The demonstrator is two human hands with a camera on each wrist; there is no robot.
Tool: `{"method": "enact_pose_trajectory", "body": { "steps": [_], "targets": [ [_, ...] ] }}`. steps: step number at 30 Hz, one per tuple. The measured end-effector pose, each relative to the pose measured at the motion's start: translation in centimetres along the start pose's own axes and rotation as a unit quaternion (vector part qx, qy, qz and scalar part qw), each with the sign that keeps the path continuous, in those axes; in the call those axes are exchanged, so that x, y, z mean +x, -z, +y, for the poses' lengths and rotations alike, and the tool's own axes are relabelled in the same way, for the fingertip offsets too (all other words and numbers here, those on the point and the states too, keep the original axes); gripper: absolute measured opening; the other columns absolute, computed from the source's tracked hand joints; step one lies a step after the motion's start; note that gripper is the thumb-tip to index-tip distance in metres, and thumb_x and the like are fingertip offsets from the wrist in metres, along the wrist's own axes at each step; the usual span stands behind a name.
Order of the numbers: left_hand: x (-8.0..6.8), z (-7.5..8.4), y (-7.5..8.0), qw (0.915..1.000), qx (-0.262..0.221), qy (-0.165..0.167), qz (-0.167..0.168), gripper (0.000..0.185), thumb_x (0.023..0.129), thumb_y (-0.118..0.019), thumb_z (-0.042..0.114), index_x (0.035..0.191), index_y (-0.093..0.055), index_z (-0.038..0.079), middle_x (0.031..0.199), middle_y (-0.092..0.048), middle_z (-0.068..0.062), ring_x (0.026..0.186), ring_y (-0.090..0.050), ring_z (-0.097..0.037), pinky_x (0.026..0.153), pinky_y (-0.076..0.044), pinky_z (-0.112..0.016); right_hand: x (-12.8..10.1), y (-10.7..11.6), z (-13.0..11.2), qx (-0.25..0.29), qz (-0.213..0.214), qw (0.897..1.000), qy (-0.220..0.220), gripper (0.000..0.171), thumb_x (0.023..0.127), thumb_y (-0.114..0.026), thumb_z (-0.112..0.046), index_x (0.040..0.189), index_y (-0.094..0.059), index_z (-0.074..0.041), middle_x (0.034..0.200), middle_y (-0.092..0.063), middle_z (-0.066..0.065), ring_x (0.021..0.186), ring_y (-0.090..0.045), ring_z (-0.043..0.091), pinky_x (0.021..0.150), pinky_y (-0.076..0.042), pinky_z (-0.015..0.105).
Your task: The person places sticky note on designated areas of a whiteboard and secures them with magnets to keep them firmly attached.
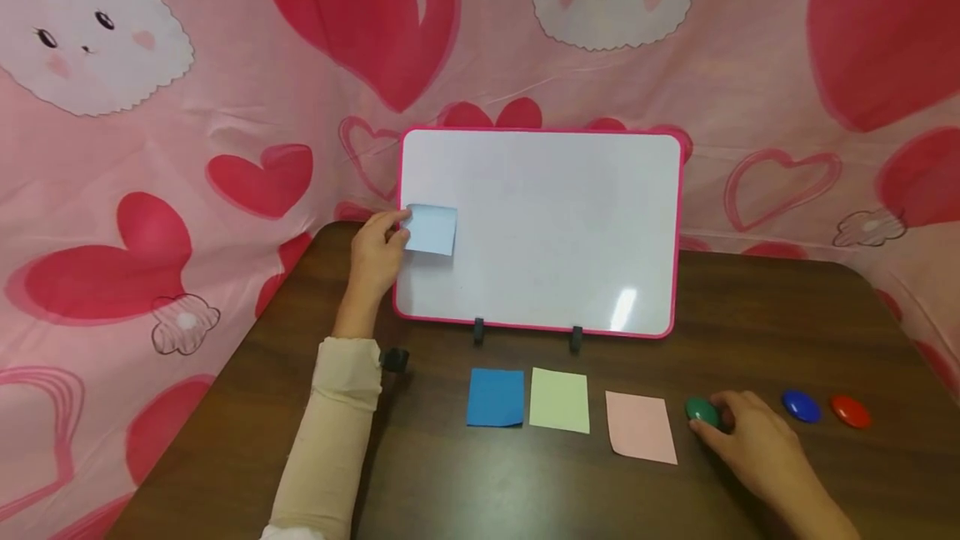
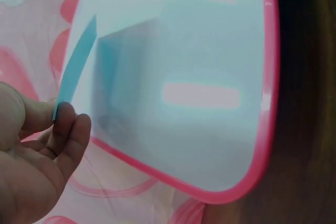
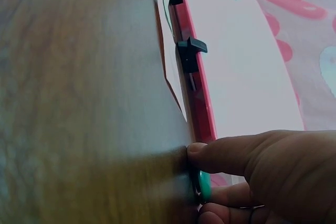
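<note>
My left hand (image 1: 377,252) pinches a light blue sticky note (image 1: 431,230) by its left edge, in front of the left part of a whiteboard (image 1: 555,232) with a pink frame. In the left wrist view the note (image 2: 79,66) stands out from the board and casts a shadow on it. Low at the right, my right hand (image 1: 753,440) grips a round green magnet (image 1: 702,412) between thumb and fingers at the tabletop. The right wrist view shows the magnet (image 3: 205,186) edge-on, partly hidden by the fingers.
Dark blue (image 1: 496,397), pale green (image 1: 559,400) and pink sticky notes (image 1: 642,428) lie in a row before the board. A blue magnet (image 1: 801,406) and a red magnet (image 1: 851,412) lie to the right. Two black feet (image 1: 478,331) support the board on the brown table (image 1: 450,490).
</note>
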State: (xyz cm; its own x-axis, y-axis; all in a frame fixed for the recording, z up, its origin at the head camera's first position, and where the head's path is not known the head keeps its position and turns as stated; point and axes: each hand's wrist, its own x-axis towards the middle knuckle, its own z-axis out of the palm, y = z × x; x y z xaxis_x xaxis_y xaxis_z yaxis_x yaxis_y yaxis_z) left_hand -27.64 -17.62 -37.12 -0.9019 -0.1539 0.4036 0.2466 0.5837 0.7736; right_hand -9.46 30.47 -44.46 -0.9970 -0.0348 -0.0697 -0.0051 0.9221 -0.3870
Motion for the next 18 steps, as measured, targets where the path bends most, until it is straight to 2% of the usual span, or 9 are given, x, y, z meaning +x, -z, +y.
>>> {"method": "enact_pose_trajectory", "body": {
  "steps": [6,13,18],
  "targets": [
    [0.0,-0.3,-0.5,0.9994,-0.033,-0.012,0.007,0.032,0.098,-0.059,-0.003,0.129,-0.068,-0.001,0.131,-0.06,-0.015,0.119,-0.055,-0.03,0.102,-0.045,-0.04,0.0,0.0,0.1,-0.001,-0.002,1.0,0.001,0.051,0.09,-0.076,-0.035,0.111,-0.064,0.009,0.097,-0.062,0.015,0.085,-0.06,0.03,0.074,-0.05,0.057],
    [0.3,-0.9,-1.0,0.9979,-0.054,-0.022,0.027,0.033,0.097,-0.059,-0.006,0.128,-0.067,-0.004,0.129,-0.06,-0.015,0.116,-0.055,-0.028,0.099,-0.045,-0.039,0.2,0.1,0.1,0.0,-0.018,1.0,-0.012,0.055,0.091,-0.075,-0.038,0.113,-0.063,0.01,0.099,-0.061,0.017,0.086,-0.059,0.03,0.075,-0.05,0.057],
    [0.5,-1.0,-1.2,0.9981,-0.046,-0.031,0.028,0.032,0.096,-0.058,-0.008,0.128,-0.065,-0.007,0.13,-0.059,-0.017,0.124,-0.053,-0.029,0.105,-0.042,-0.038,0.1,0.0,0.1,-0.001,-0.006,1.0,-0.003,0.052,0.09,-0.075,-0.036,0.112,-0.063,0.01,0.098,-0.062,0.016,0.085,-0.06,0.03,0.074,-0.05,0.057]
  ]
}}
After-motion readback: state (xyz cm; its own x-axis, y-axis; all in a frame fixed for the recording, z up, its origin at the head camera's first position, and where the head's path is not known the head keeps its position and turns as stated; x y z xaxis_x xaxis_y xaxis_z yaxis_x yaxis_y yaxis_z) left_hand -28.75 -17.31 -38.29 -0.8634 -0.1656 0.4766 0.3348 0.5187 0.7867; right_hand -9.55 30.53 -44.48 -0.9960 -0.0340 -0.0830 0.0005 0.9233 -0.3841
